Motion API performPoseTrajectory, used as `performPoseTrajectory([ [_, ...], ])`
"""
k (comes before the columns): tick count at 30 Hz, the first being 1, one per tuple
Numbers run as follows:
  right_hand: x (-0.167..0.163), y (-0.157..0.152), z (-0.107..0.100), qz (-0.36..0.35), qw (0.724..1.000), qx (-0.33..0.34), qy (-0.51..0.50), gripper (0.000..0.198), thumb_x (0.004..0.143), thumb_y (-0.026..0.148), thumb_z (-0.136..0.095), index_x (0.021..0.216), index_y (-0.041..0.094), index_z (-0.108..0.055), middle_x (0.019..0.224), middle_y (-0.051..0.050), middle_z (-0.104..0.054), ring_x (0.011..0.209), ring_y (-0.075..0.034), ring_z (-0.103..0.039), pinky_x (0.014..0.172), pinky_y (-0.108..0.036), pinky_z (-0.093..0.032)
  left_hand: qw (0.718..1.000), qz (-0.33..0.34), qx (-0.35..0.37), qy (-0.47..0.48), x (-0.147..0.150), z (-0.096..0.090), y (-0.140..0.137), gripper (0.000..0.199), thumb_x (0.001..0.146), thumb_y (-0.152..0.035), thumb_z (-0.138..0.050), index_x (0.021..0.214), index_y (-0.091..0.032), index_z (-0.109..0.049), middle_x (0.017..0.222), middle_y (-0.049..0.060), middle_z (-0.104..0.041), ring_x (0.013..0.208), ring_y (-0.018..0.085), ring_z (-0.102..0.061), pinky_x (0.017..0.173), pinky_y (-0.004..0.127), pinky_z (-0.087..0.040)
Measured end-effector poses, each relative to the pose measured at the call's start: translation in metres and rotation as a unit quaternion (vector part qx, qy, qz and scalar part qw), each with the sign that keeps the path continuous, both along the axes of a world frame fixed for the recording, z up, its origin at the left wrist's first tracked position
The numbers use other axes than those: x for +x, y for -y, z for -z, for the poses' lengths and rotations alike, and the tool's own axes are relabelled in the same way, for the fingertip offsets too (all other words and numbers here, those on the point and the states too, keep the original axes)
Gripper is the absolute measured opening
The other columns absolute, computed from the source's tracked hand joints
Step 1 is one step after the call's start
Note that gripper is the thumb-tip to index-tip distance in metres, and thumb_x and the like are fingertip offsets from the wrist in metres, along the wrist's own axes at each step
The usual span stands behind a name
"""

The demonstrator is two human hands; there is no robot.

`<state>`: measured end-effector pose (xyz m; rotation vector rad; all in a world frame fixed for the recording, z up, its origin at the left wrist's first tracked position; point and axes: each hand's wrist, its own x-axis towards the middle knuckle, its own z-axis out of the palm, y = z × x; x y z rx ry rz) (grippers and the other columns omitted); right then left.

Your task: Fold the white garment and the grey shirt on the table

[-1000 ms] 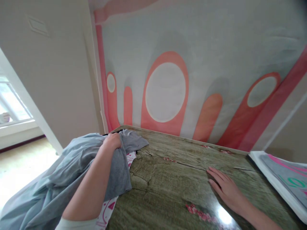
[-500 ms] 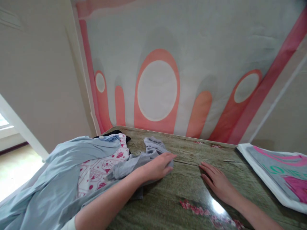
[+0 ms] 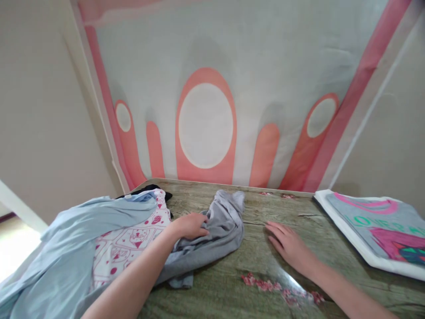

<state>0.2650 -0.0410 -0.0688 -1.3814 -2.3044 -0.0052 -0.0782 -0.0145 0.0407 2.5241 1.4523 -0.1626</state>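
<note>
A crumpled grey garment (image 3: 226, 221) lies in folds on the wood-patterned table top. My left hand (image 3: 190, 226) is at its left part, fingers and thumb closed on the cloth; the exact grip is partly hidden. To the right, my right hand (image 3: 288, 246) rests flat on the table, fingers stretched out, apart from the garment. Beyond my left forearm, a pale blue garment (image 3: 76, 239) is spread over a white piece of clothing with a red print (image 3: 136, 237).
At the right edge lies a stack of folded shirts (image 3: 375, 221), the top one grey with pink trim and green lettering. A bit of black cloth (image 3: 152, 188) shows at the back left. The table (image 3: 259, 204) meets a pink and white patterned wall (image 3: 206, 124).
My left hand has moved left across the grey garment, which now bunches further right. My right hand stays flat on the table. The view has turned slightly to the right.
</note>
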Motion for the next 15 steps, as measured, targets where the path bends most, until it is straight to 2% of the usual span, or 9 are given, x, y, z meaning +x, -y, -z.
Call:
performPoseTrajectory([
  [5, -0.031, 0.020, -0.017, -0.090, 0.995, -0.036, -0.035, 0.044, 0.082, 0.021, -0.043, 0.125, 0.022, -0.039, 0.129, -0.006, -0.042, 0.116, -0.018, -0.041, 0.097, -0.036, -0.035, 0.991, 0.085, 0.024, 0.098, 0.038, 0.012, 0.002, 0.021, 0.082, -0.032, -0.043, 0.087, -0.020, -0.059, 0.089, 0.004, -0.064, 0.082, 0.019, -0.058, 0.069, 0.024, -0.041],
  [9, -0.043, 0.026, -0.027, -0.108, 0.992, -0.052, -0.048, 0.042, 0.071, 0.007, -0.046, 0.111, 0.020, -0.050, 0.115, -0.006, -0.053, 0.106, -0.019, -0.048, 0.091, -0.036, -0.039, 0.977, 0.136, 0.028, 0.164, 0.073, 0.003, -0.004, 0.028, 0.086, -0.027, -0.035, 0.076, -0.018, -0.059, 0.078, 0.002, -0.064, 0.074, 0.016, -0.058, 0.067, 0.022, -0.040],
  [12, -0.024, 0.017, -0.034, -0.066, 0.995, -0.041, -0.061, 0.033, 0.070, 0.005, -0.042, 0.096, 0.019, -0.055, 0.097, -0.005, -0.059, 0.093, -0.018, -0.053, 0.084, -0.035, -0.041, 0.972, 0.100, 0.068, 0.199, 0.080, -0.009, -0.024, 0.031, 0.087, -0.026, -0.032, 0.077, -0.018, -0.060, 0.080, 0.003, -0.064, 0.076, 0.017, -0.058, 0.069, 0.023, -0.040],
  [15, 0.014, -0.001, -0.038, 0.013, 0.996, -0.011, -0.084, 0.027, 0.070, 0.009, -0.041, 0.092, 0.019, -0.054, 0.092, -0.005, -0.058, 0.088, -0.018, -0.053, 0.080, -0.034, -0.042, 0.965, 0.005, 0.130, 0.229, 0.070, -0.008, -0.051, 0.028, 0.087, -0.027, -0.034, 0.086, -0.018, -0.061, 0.091, 0.004, -0.065, 0.086, 0.018, -0.057, 0.075, 0.025, -0.041],
])
